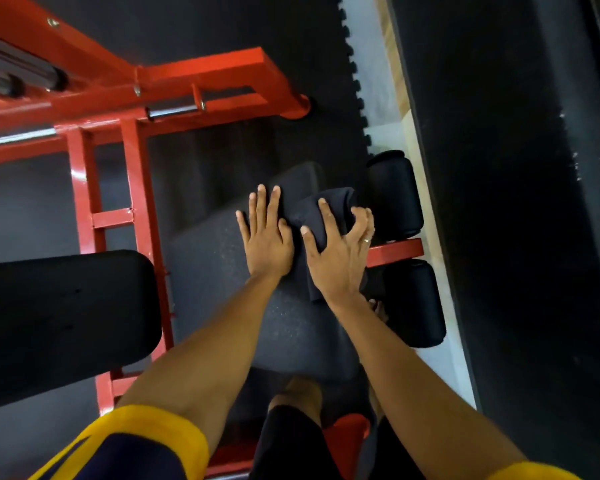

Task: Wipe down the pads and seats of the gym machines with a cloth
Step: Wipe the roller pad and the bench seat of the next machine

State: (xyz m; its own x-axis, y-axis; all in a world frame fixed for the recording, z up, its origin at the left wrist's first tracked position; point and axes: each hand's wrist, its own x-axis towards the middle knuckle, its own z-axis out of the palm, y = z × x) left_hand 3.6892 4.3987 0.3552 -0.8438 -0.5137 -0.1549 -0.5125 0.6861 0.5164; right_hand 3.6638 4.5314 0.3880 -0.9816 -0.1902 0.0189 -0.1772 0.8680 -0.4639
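A dark grey padded bench seat (222,271) slopes away below me in the head view. My left hand (265,237) lies flat on it, fingers straight and spread. Right beside it my right hand (336,254) grips a black cloth (321,216), fingers curled over the bunched fabric at the seat's far right edge. Two black roller pads (394,192) (414,303) sit just right of the cloth on a red bar (395,251).
A red steel frame (136,109) with chrome pegs runs across the upper left. Another black pad (59,317) juts in at the left. Black rubber floor tiles (309,36) end at a pale strip (406,140); a dark raised platform (516,202) fills the right.
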